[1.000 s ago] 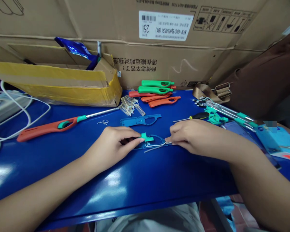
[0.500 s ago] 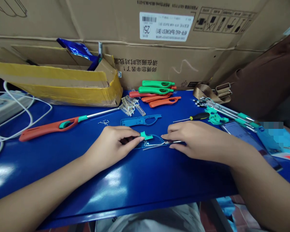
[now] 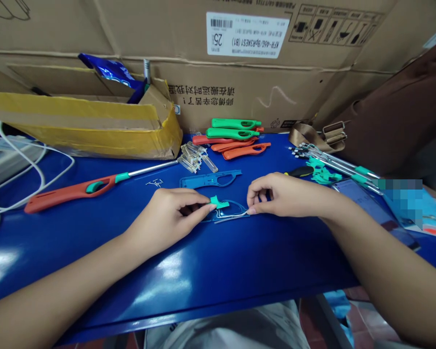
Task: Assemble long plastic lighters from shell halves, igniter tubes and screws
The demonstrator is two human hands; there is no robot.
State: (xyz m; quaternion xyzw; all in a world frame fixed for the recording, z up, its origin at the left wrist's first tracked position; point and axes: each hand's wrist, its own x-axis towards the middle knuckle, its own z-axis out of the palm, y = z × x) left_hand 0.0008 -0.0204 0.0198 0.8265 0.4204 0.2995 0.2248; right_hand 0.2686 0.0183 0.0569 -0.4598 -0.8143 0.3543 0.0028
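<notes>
Between thumb and fingers of my left hand (image 3: 179, 208) is a small green plastic trigger (image 3: 220, 202), held above a blue lighter half-shell (image 3: 236, 206) on the table. A thin white wire (image 3: 232, 214) runs along that shell, and a thin grey strip lies by its near edge. My right hand (image 3: 276, 194) is closed in a pinch at the shell's front end, where the wire meets the fingertips. Anything further inside that grip is hidden. Just behind lies the matching blue half-shell (image 3: 207, 180).
Beyond are green and orange shells (image 3: 236, 133), clear fuel tanks (image 3: 194, 156) and small screws (image 3: 154, 183). An assembled red lighter (image 3: 72, 193) lies left. On the right are a screwdriver (image 3: 301, 171), green triggers (image 3: 321, 170), metal rods (image 3: 349, 167) and a phone (image 3: 366, 203). Cardboard boxes stand behind.
My right hand has shifted left and up, its fingers now curled at the shell's front end. The metal rod seen by its fingers is out of sight. My left hand keeps the trigger.
</notes>
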